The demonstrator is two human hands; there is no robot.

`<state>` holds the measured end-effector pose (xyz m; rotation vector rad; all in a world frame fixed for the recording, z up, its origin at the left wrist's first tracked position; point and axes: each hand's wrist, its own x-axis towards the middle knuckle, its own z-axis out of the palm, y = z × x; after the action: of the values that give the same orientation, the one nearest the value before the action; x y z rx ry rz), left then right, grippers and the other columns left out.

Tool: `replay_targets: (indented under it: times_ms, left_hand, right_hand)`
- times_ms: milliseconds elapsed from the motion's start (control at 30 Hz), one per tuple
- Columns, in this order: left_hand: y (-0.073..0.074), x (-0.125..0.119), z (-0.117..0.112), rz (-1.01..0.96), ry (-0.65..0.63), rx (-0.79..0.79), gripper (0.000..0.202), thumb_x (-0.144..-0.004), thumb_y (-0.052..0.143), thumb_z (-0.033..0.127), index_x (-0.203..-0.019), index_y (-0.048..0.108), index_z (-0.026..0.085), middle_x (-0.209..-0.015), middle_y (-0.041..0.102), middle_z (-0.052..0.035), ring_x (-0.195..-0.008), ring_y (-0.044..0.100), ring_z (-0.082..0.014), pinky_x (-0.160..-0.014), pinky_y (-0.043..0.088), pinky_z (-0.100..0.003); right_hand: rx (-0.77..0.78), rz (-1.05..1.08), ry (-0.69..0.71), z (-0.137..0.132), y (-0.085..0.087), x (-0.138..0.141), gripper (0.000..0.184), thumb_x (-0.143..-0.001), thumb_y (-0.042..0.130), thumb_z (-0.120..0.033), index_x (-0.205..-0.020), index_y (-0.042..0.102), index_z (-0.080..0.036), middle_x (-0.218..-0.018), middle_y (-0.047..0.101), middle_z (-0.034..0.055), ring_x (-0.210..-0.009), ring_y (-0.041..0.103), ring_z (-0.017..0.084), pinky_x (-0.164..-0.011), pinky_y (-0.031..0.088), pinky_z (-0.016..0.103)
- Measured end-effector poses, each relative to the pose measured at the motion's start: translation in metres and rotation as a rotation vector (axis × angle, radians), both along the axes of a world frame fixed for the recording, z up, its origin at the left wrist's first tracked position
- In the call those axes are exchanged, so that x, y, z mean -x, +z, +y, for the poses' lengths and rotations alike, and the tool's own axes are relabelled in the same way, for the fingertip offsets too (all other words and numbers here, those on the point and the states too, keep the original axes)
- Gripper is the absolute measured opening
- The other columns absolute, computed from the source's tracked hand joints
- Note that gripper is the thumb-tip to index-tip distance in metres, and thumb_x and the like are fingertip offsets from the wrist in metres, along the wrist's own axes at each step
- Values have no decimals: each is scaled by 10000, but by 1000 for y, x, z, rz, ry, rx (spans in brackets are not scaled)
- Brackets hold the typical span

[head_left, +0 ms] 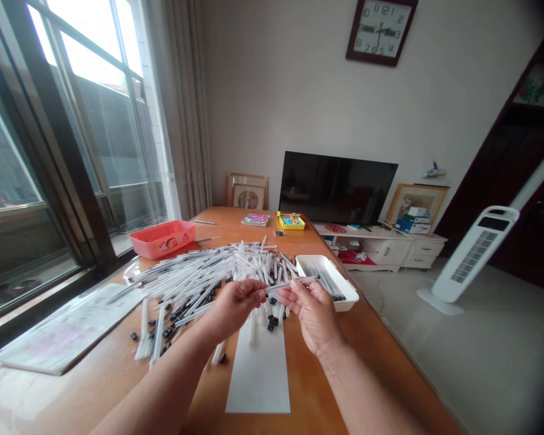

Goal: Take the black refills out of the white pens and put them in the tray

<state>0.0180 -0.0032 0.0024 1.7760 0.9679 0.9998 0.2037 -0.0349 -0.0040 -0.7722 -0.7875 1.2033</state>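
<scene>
Pen (278, 287), slim translucent plastic w/ dark end, pinched btwn L hand (236, 305) & R hand (317, 317) above glossy wood worktop (376, 350), near loose heap of straight plastic tubes (199, 269), blk caps (272, 323) & rounded-corner white tray (347, 304).

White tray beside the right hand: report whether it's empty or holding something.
Not empty: the white tray holds a row of slender, dark-tipped sticks, visible through its open top. How many, I cannot tell.
</scene>
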Motion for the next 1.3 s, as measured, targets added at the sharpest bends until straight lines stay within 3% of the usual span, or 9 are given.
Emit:
replay_targets:
  times_ms: [367, 700, 1033, 1300]
  left_hand:
    - [8, -3, -4, -34, -13, 74, 396, -849, 649, 470, -1065, 724, 146, -759, 635, -29, -724, 525, -154, -709, 438, -288]
    - [5, 6, 1, 11, 20, 41, 377, -880, 615, 476, -1065, 713, 162, -838, 670, -50, -774, 547, -168, -727, 432, -297]
    - [2, 8, 3, -83, -3, 99, 388, -881, 628, 479, -1101, 706, 169, -847, 659, -44, -772, 534, -158, -742, 418, -300]
    - [5, 9, 3, -162, 11, 147, 387, -850, 667, 467, -1089, 712, 167, -829, 648, -35, -743, 522, -147, -731, 408, -291]
  right_hand:
    - [36, -9, 41, 1, 3, -6, 345, -774, 808, -420, -951, 642, -174, -937, 753, 76, -840, 730, 190, -833, 595, 355]
    - [27, 34, -134, 12, 6, -34, 306, -822, 735, -450, -936, 689, -170, -776, 735, 70, -716, 704, 180, -675, 587, 301]
    - [-6, -16, -83, 10, 6, -34, 262, -772, 801, -372, -911, 717, -167, -814, 739, 63, -707, 674, 139, -692, 568, 260]
    - [25, 55, -75, 11, 10, -37, 265, -833, 701, -368, -963, 725, -139, -816, 755, 106, -720, 702, 182, -669, 586, 294]
